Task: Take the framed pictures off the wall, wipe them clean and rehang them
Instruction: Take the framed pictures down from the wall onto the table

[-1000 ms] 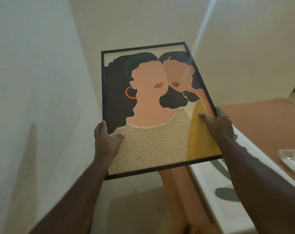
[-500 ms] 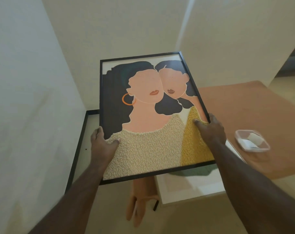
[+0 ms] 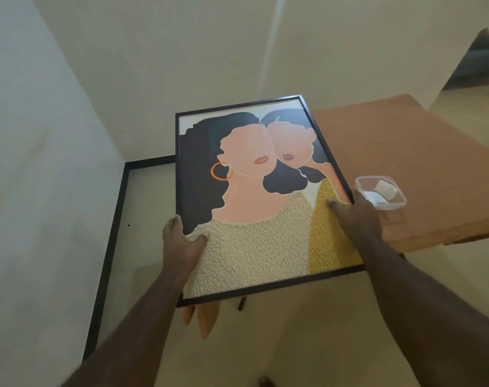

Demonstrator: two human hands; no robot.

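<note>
A black-framed picture of two women in yellow tops is held almost flat, low over the floor. My left hand grips its left edge, thumb on the glass. My right hand grips the right edge, thumb on the front. Under it lies another framed picture with a black frame, flat on the floor by the left wall; most of it is hidden.
A terracotta mat or cushion lies at the right, with a clear plastic container holding a white cloth on it. Cream walls close in on the left and behind. A doorway opens at the far right.
The picture has come down from wall height toward the floor and tilted flatter. My view has dipped, bringing the floor frame, the mat and the container into sight.
</note>
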